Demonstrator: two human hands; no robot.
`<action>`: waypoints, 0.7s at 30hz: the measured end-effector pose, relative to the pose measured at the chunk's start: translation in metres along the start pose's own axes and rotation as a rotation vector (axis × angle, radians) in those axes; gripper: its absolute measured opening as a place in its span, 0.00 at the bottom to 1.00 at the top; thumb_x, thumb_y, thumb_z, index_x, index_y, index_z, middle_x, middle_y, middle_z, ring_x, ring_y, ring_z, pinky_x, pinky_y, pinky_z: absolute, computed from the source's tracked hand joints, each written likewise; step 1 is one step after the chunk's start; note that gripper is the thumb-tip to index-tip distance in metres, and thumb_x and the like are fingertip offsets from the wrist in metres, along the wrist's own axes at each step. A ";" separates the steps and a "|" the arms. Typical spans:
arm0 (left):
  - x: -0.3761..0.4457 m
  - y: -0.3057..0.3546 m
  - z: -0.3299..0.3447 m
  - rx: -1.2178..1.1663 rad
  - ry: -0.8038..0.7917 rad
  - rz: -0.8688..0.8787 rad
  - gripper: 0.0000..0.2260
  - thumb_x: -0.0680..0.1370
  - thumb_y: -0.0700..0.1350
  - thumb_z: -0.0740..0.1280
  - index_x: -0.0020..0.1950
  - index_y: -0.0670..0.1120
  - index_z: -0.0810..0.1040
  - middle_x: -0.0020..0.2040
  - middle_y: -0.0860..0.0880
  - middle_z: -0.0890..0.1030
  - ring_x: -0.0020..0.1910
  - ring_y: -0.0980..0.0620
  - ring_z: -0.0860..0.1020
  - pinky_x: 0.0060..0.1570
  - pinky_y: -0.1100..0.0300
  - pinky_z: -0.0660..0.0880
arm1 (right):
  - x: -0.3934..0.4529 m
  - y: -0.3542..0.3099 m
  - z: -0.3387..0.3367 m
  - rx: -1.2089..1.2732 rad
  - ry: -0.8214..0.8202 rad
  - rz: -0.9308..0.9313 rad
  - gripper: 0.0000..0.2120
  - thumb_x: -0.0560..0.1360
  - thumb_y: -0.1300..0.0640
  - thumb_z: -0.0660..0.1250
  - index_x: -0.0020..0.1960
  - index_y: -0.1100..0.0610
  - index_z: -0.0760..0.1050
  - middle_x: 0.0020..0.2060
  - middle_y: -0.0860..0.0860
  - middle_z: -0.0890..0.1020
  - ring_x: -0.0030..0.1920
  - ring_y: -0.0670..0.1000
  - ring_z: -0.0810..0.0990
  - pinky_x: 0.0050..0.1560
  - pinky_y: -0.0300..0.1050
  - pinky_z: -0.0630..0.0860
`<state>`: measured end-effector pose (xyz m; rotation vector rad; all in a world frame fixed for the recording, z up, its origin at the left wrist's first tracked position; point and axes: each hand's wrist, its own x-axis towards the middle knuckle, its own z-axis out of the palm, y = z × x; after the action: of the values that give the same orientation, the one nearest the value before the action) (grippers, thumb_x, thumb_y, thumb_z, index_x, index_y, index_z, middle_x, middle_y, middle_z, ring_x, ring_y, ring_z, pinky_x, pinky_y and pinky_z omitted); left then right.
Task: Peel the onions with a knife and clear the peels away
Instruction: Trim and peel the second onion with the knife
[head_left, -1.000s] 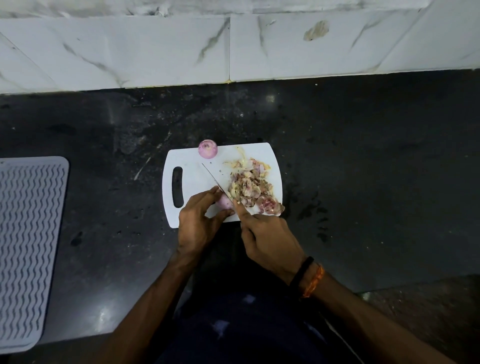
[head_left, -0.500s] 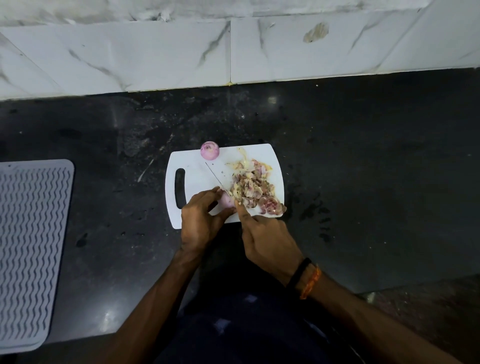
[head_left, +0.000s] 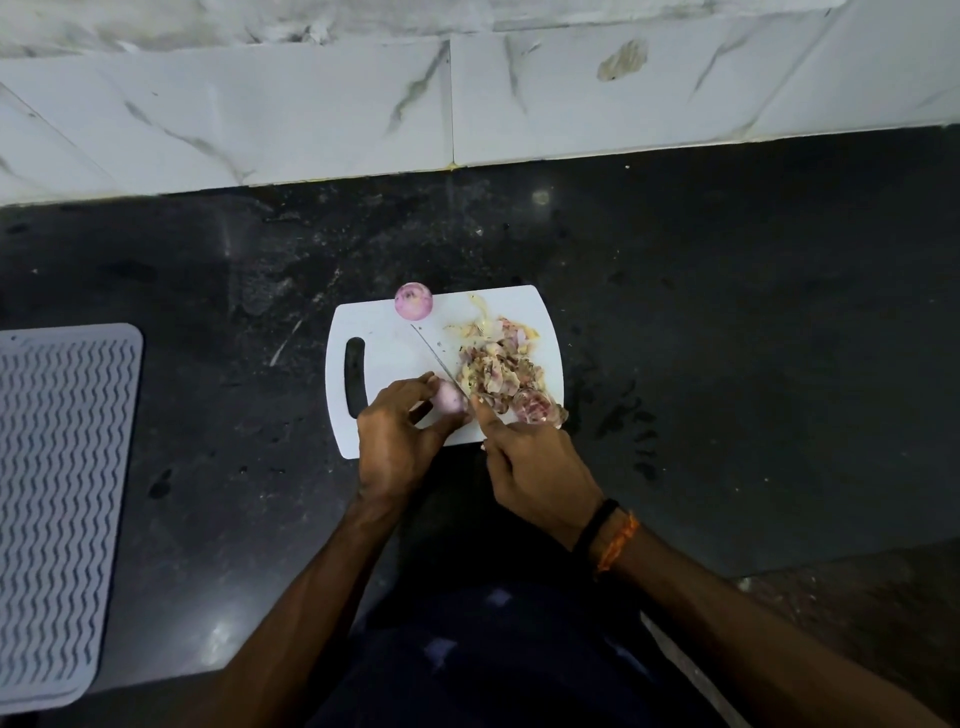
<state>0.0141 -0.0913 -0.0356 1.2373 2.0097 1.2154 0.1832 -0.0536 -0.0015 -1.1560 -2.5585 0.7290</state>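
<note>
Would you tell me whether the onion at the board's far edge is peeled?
Peeled: the onion shows smooth pale-pink flesh, no papery skin visible.

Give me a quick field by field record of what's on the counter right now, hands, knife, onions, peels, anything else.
left hand: holds a small onion on the cutting board
right hand: grips the knife, blade angled over the board beside the held onion
peeled onion: at the board's far edge
peels: heaped on the board's right half
mat: grey ribbed, far left on the dark counter
</note>
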 end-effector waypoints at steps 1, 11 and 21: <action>0.000 0.000 0.001 -0.011 0.000 -0.004 0.16 0.68 0.42 0.81 0.53 0.40 0.85 0.51 0.54 0.82 0.51 0.48 0.83 0.48 0.45 0.83 | 0.003 0.002 0.002 -0.004 0.007 -0.007 0.23 0.77 0.58 0.59 0.71 0.62 0.73 0.35 0.56 0.82 0.31 0.58 0.78 0.34 0.42 0.66; -0.001 0.001 0.002 -0.062 0.036 -0.099 0.19 0.67 0.42 0.82 0.55 0.41 0.85 0.54 0.50 0.83 0.53 0.55 0.82 0.53 0.58 0.82 | -0.001 0.011 0.020 0.028 0.014 0.027 0.26 0.77 0.55 0.56 0.74 0.61 0.69 0.36 0.56 0.82 0.32 0.60 0.79 0.29 0.53 0.75; -0.008 -0.007 -0.004 -0.206 0.041 -0.247 0.21 0.65 0.41 0.83 0.55 0.41 0.83 0.55 0.51 0.85 0.54 0.58 0.83 0.54 0.61 0.80 | -0.022 0.023 0.034 -0.016 0.053 0.033 0.27 0.78 0.52 0.54 0.76 0.56 0.66 0.41 0.55 0.83 0.34 0.60 0.80 0.30 0.54 0.77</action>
<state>0.0116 -0.1012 -0.0405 0.8457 1.9409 1.2944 0.1985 -0.0684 -0.0429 -1.2090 -2.5121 0.6773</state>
